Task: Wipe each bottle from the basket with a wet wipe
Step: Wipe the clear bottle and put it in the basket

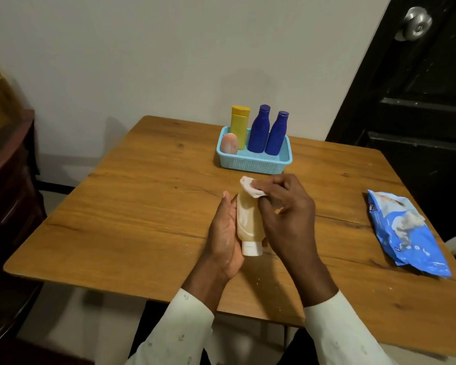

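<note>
Hands wiping a bottle over the wooden table [142, 206].

The left hand [223, 239] is cradling the translucent amber plastic bottle with a white cap [249, 222], fingers curled round it, cap pointing near. The right hand [284, 206] is pinching a white wet wipe [250, 187] against the bottle's far end, near the light blue plastic basket [253, 160].

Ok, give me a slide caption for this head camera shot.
Left hand holds an amber white-capped bottle; right hand rubs a white wet wipe on it.
</note>
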